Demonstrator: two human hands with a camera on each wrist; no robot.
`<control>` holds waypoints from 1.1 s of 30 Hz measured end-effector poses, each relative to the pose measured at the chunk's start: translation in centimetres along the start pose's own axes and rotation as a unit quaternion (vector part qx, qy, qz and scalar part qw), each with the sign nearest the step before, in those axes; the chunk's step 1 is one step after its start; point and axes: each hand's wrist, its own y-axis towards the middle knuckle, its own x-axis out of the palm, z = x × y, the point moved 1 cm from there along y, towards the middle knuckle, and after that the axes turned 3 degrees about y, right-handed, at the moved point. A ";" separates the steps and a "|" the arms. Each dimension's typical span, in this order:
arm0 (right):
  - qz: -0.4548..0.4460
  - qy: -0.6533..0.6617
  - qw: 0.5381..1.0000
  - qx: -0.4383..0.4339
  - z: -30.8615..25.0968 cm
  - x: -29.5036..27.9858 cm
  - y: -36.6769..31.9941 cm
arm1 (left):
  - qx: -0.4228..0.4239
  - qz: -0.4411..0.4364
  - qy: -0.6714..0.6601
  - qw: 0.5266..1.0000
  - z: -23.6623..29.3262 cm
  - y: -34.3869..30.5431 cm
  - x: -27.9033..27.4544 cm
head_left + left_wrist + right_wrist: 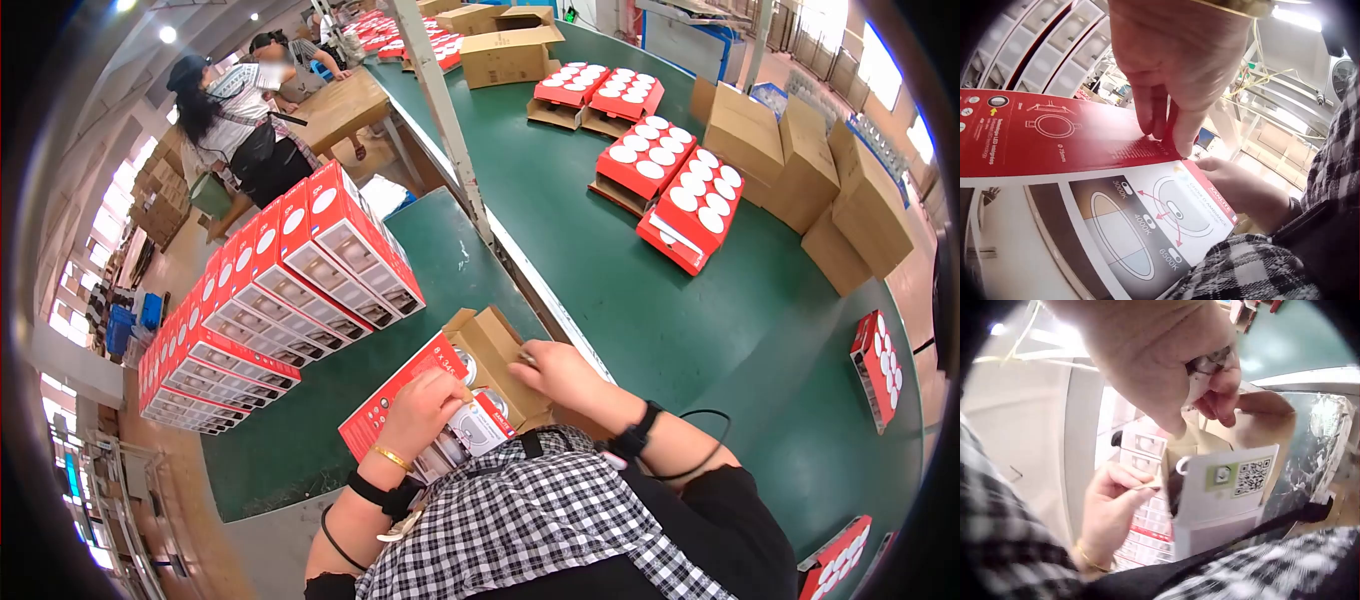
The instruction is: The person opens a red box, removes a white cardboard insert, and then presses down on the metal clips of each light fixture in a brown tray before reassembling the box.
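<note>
A red-and-white printed carton (385, 405) of light fittings lies open in front of me, its brown cardboard flaps (493, 345) raised on the far side. Round fittings (490, 401) show inside it. My left hand (420, 412) pinches a flap at the carton's near edge; in the left wrist view its fingertips (1180, 140) meet at the red panel. Above the open end is my right hand (1166, 362), a ring on one finger, fingers curled down at the brown flaps. I cannot tell whether it grips one.
A long row of standing red-and-white cartons (270, 265) fills the left of the green table (290, 455). Across a metal-edged divider, the green conveyor (690, 350) carries red boxes with white circles (652, 155). Brown cartons (805, 150) line its far side. Two people (240, 120) stand back left.
</note>
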 end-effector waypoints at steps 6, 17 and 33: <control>-0.059 -0.044 0.994 0.081 2.4 4.5 3.9 | 0.016 -0.002 -0.011 1.000 -1.9 -0.4 0.2; 0.062 0.042 0.972 0.224 15.2 1.9 4.1 | -0.100 -0.081 -0.005 0.992 -9.3 -5.3 2.3; 0.001 0.393 0.848 0.356 17.7 -0.4 2.5 | -0.535 0.278 0.209 0.770 -21.6 -29.0 -2.4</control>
